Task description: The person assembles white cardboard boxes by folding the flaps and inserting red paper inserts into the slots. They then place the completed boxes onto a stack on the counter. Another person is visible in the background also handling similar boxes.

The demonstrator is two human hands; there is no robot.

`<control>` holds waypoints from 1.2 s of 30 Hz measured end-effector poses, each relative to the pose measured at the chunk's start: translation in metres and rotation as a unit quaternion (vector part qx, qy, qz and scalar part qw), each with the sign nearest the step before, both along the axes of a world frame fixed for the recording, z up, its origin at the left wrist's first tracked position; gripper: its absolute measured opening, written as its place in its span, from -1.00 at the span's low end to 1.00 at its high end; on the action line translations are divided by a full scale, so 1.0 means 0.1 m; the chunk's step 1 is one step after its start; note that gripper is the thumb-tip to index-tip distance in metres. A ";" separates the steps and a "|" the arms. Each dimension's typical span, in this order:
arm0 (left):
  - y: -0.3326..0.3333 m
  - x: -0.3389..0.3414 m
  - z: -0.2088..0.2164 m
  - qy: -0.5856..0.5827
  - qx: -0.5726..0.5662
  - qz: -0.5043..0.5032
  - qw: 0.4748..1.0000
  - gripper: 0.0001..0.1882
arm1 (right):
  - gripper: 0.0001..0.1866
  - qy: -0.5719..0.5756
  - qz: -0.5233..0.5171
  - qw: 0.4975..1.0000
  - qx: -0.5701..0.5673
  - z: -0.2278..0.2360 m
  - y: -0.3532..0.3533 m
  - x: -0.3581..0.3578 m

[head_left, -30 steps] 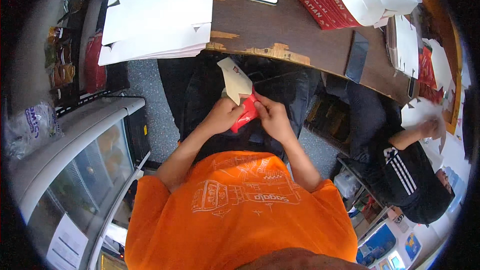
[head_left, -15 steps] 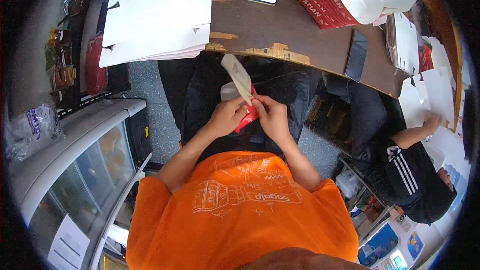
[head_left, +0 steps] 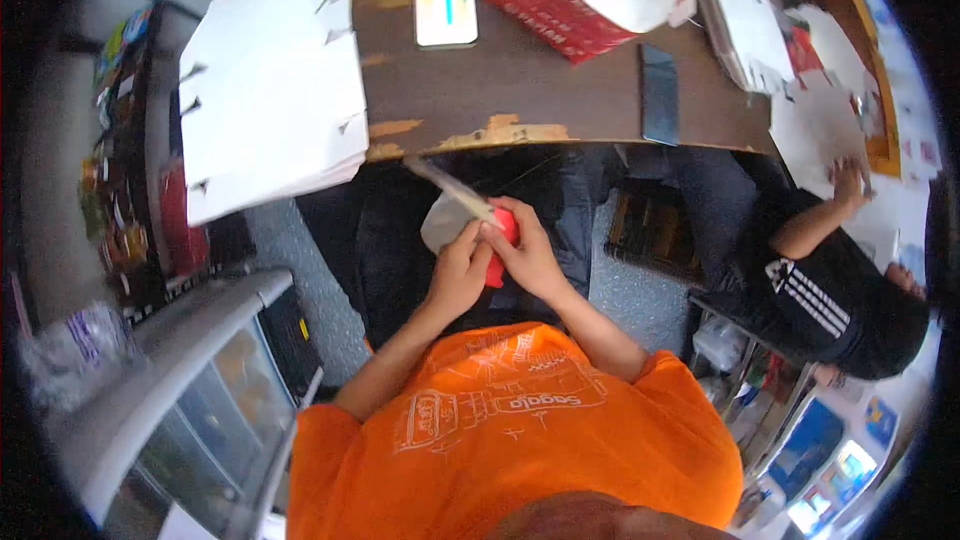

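Over my lap, below the table's front edge, both hands hold one piece of red-and-white card (head_left: 451, 226), partly folded. Its pale side faces up and away, and a narrow flap sticks out toward the table, blurred. Red shows between and below my fingers. My left hand (head_left: 460, 268) is closed on the card's near left side. My right hand (head_left: 527, 252) grips the right side, its thumb close to the left thumb. The fingers hide much of the card's middle.
On the brown table (head_left: 430, 100) lie a stack of white die-cut sheets (head_left: 270, 100), a lit phone (head_left: 446, 2), a dark phone (head_left: 659, 95) and nested red-and-white boxes (head_left: 560, 2). A co-worker in black (head_left: 850, 290) sits at right, hand on white card. A glass-doored cooler (head_left: 215, 410) stands left.
The view has shifted, so the table things sit lower and further left. Both hands still grip the card; its narrow flap now leans further left and looks thinner.
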State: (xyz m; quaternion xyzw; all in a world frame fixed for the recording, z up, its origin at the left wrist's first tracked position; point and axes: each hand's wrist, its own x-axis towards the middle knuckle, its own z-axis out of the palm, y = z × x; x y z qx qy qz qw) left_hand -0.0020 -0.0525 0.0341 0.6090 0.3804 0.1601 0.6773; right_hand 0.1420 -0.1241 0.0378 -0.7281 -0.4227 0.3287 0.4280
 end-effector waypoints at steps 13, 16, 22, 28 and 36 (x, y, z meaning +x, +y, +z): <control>0.55 -0.53 -0.56 0.111 0.073 -0.030 0.991 -0.44 | -0.79 0.049 -0.061 0.994 0.071 -0.31 -0.14 0.31; 0.43 -0.57 -0.45 0.042 -0.017 0.006 0.999 -0.44 | -0.79 0.048 -0.061 0.993 0.084 -0.27 -0.12 0.13; 0.43 -0.53 -0.32 0.015 0.024 -0.009 1.000 -0.55 | -0.75 0.113 -0.080 0.990 0.031 -0.42 -0.18 0.25; 0.63 -0.50 -0.02 -0.036 -0.038 -0.105 0.993 -0.50 | -0.87 0.214 -0.128 0.965 0.081 -0.57 -0.21 0.27; 0.49 -0.42 -0.28 0.011 0.195 -0.139 0.971 -0.54 | -0.72 0.127 -0.055 0.969 0.206 -0.59 -0.31 0.22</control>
